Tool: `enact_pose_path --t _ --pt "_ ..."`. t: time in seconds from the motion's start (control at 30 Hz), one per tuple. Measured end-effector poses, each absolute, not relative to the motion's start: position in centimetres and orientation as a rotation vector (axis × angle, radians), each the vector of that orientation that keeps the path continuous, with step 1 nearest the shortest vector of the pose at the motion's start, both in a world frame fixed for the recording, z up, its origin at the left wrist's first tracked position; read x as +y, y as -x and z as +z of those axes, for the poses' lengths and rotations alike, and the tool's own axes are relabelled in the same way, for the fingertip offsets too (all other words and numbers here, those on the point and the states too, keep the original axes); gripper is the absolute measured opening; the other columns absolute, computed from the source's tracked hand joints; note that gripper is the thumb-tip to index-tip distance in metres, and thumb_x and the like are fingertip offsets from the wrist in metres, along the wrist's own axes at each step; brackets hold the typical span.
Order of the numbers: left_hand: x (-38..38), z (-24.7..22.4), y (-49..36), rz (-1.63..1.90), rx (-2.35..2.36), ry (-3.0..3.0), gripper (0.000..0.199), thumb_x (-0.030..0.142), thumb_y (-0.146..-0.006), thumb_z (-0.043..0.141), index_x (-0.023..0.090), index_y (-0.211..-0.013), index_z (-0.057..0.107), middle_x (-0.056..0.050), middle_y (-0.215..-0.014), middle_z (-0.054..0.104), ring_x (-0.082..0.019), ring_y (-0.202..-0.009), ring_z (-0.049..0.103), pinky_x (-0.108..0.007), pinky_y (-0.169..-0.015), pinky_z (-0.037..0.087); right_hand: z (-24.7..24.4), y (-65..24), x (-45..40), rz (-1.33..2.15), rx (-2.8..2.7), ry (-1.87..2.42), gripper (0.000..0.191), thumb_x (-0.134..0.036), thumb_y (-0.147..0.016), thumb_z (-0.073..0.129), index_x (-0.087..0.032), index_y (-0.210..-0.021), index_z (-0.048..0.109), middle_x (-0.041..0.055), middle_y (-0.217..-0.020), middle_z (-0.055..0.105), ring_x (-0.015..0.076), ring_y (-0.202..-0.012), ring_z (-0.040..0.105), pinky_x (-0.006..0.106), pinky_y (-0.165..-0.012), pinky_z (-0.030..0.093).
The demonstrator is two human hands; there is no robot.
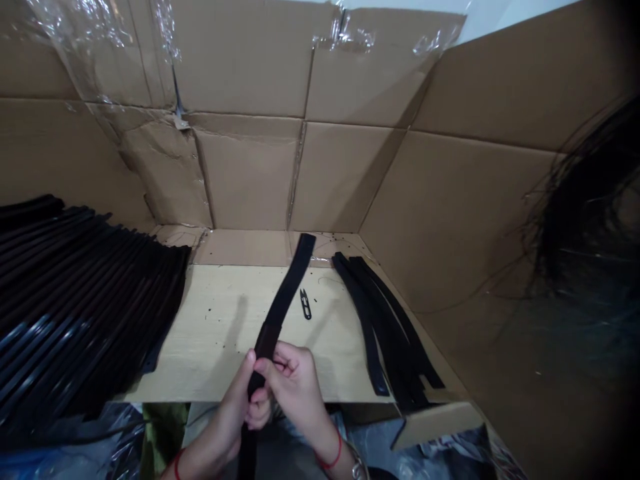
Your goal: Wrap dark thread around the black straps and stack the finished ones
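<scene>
Head view: hands (265, 393) grip a black strap (283, 313) above a pale board (215, 333) among cardboard walls (250, 180).

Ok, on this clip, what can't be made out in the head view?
Head view:
Middle of the black strap: hidden by the left hand and right hand.
Lower end of that strap: cut off by the bottom edge.
Far ends of the stacked black straps: cut off by the left edge.
Thread snips: too small to show blade detail.
Right side of the view: blurred by dark hair strands.
</scene>
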State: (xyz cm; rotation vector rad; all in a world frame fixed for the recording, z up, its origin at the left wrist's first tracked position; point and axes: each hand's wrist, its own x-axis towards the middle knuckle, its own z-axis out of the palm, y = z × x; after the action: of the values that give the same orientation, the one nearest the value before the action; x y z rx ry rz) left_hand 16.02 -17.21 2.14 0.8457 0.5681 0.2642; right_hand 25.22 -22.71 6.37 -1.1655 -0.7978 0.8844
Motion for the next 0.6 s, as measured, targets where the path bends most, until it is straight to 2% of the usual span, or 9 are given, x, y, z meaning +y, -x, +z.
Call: enact_pose_path --t 0.07,0.13,0.2,0.27,0.3,0.4,0.47,0.53,0.6 --pt "-16.8 2.2 -16.1 0.257 0.523 -0.861 0.072 0.091 -0.059 0.040 0.022 -0.047 0.029 0.010 -0.039 0.015 -0.002 -0.036 0.013 -0.022 -0.043 0.007 6.5 -25.5 -22.8 0.884 -0.854 1.146 0.035 -0.043 -0.072 0.076 -0.011 -0.067 0.065 0.0014 -0.059 0.062 0.0084 -0.042 0.053 0.016 -0.039 0.040" --pt "-16.0 2.4 -15.9 0.188 0.386 -0.916 0.072 0.089 -0.064 0.039 0.019 -0.049 0.038 0.009 -0.040 0.018 -0.002 -0.036 0.015 -0.022 -0.042 0.009 6.6 -26.0 -23.0 0.878 -0.913 1.104 0.036 -0.045 -0.074 0.075 -0.010 -0.068 0.066 0.0034 -0.058 0.063 0.0102 -0.047 0.056 0.018 -0.043 0.041" --pt "-15.4 2.7 -15.6 0.169 0.318 -1.026 0.070 0.084 -0.068 0.044 0.015 -0.063 0.053 0.007 -0.045 0.033 -0.004 -0.040 0.027 -0.020 -0.042 0.018 6.6 -26.6 -23.2 0.791 -0.890 1.102 0.037 -0.046 -0.075 0.074 -0.012 -0.066 0.065 0.0037 -0.056 0.062 0.0113 -0.048 0.055 0.020 -0.045 0.041" --pt "-15.2 3.1 -15.3 0.293 0.408 -1.184 0.061 0.075 -0.069 0.057 0.015 -0.078 0.058 0.003 -0.056 0.046 -0.006 -0.050 0.040 -0.019 -0.048 0.029 6.3 -27.2 -23.3 0.643 -0.807 1.117 0.036 -0.047 -0.076 0.073 -0.013 -0.067 0.064 0.0010 -0.052 0.057 0.0100 -0.047 0.049 0.020 -0.044 0.037" --pt "-15.3 3.3 -15.2 0.373 0.487 -1.260 0.056 0.071 -0.069 0.061 0.015 -0.080 0.058 0.003 -0.059 0.049 -0.007 -0.053 0.043 -0.019 -0.051 0.032 6.1 -27.5 -23.3 0.608 -0.775 1.113 0.036 -0.047 -0.076 0.073 -0.013 -0.070 0.065 -0.0013 -0.050 0.052 0.0084 -0.045 0.044 0.019 -0.042 0.034" --pt "-15.9 3.6 -14.9 0.454 0.642 -1.335 0.054 0.069 -0.073 0.057 0.015 -0.071 0.055 0.005 -0.052 0.043 -0.006 -0.047 0.035 -0.019 -0.046 0.026 5.3 -28.3 -23.4 0.808 -0.763 1.022 0.039 -0.050 -0.077 0.073 -0.013 -0.086 0.069 -0.0083 -0.046 0.032 0.0043 -0.040 0.022 0.018 -0.038 0.018" --pt "-15.9 3.5 -14.9 0.335 0.603 -1.240 0.053 0.069 -0.076 0.053 0.016 -0.072 0.054 0.007 -0.047 0.037 -0.004 -0.041 0.028 -0.019 -0.042 0.020 4.8 -28.6 -23.4 0.976 -0.767 0.943 0.043 -0.052 -0.074 0.074 -0.013 -0.092 0.070 -0.0099 -0.047 0.025 0.0031 -0.040 0.014 0.018 -0.038 0.011" --pt "-15.6 3.3 -15.2 0.142 0.504 -1.076 0.052 0.069 -0.077 0.050 0.017 -0.071 0.052 0.009 -0.044 0.031 -0.004 -0.037 0.021 -0.019 -0.039 0.017 4.6 -28.6 -23.2 0.992 -0.777 0.917 0.045 -0.051 -0.068 0.079 -0.013 -0.090 0.071 -0.0088 -0.048 0.030 0.0026 -0.040 0.015 0.018 -0.038 0.012" --pt "-15.2 3.2 -15.7 -0.011 0.421 -1.000 0.055 0.072 -0.078 0.043 0.018 -0.072 0.052 0.010 -0.042 0.026 -0.005 -0.036 0.017 -0.020 -0.037 0.016 4.6 -28.3 -22.8 0.914 -0.781 0.953 0.043 -0.048 -0.065 0.082 -0.012 -0.087 0.072 -0.0062 -0.048 0.040 0.0036 -0.039 0.023 0.019 -0.038 0.020"
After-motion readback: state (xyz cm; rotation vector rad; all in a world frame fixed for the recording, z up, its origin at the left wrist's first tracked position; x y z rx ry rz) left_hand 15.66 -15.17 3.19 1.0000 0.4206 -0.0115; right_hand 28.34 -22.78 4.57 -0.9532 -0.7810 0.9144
